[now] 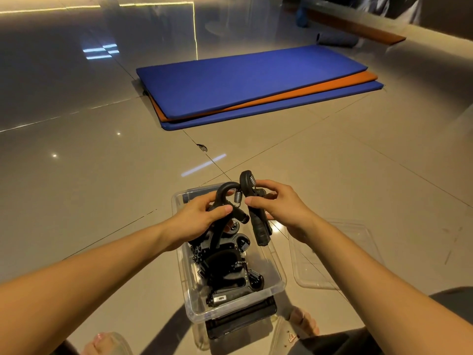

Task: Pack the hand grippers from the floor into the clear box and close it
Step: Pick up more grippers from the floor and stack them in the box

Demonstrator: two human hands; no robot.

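tiled floor (102,201) | box (186,290) lower centre holds several grippers (225,267) | left grip (202,216), right grip (279,206) each clutch one above it | lid (345,252) off, right

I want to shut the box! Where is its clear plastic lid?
In the head view, the clear plastic lid lies flat on the floor just right of the clear plastic box.

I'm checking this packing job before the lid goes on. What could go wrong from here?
The left hand and right hand hold the left gripper and right gripper with springs nearly touching; they may snag. The pile in the clear box looks nearly rim-high, so two more might stop the lid beside it from seating.
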